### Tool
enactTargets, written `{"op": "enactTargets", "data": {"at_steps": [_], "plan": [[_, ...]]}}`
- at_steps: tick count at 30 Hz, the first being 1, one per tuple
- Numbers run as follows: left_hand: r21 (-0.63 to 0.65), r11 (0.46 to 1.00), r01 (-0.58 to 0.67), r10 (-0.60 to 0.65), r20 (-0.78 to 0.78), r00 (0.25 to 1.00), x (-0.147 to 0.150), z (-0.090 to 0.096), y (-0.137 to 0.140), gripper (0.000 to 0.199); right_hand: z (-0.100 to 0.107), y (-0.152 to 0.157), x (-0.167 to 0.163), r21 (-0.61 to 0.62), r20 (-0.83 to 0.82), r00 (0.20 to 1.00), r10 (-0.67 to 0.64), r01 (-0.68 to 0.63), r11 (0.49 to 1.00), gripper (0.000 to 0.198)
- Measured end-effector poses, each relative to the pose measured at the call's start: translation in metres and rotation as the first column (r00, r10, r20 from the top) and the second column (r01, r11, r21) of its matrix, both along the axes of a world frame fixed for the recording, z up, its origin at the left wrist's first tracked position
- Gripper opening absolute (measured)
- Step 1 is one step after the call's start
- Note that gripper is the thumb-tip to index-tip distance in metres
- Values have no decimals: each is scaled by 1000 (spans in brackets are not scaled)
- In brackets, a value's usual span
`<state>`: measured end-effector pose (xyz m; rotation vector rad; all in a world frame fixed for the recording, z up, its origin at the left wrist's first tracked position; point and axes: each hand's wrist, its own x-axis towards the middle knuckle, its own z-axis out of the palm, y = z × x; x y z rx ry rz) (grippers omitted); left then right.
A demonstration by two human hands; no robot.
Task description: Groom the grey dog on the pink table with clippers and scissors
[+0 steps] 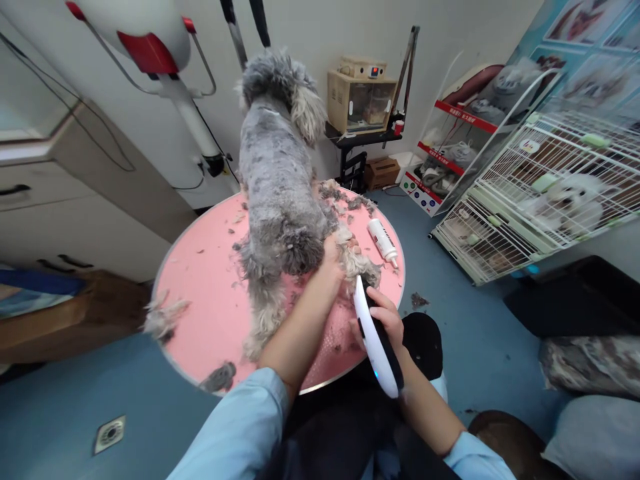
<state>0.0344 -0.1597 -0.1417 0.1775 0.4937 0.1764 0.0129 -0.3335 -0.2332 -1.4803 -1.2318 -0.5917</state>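
A grey dog stands on a round pink grooming table, its rear toward me and its back cropped short. My left hand is closed around its right hind leg, which is lifted out to the side; some fingers are hidden behind the fur. In my right hand is a white and black hair clipper with a small blue light. Its head end is against or close to the fur of the held paw; exact contact cannot be made out.
A white bottle lies near the table's right edge. Cut fur is scattered over the tabletop. A white dog is inside a wire cage at right. A dryer on a stand rises at the back left.
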Motion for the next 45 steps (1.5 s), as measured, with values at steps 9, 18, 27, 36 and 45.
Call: {"op": "enactTargets", "data": {"at_steps": [9, 18, 27, 36, 45], "plan": [[-2, 1000, 7, -7, -10, 1000, 4, -6, 0, 31, 29, -18, 0, 60, -310, 950, -36, 58, 996, 45], [-6, 1000, -6, 6, -1, 1000, 1, -6, 5, 30, 19, 4, 14, 358, -755, 566, 330, -65, 931, 43], [-40, 999, -32, 32, -11, 999, 3, -4, 5, 26, 18, 9, 5, 399, -748, 587, 310, 25, 917, 56], [47, 997, 64, -62, -34, 997, 2, -7, 6, 33, 34, 12, -1, 139, -459, 888, -9, 82, 987, 49], [-5, 1000, 13, -13, -50, 999, 3, -2, 3, 31, 34, 33, 6, 290, -572, 820, 21, 178, 940, 43]]}}
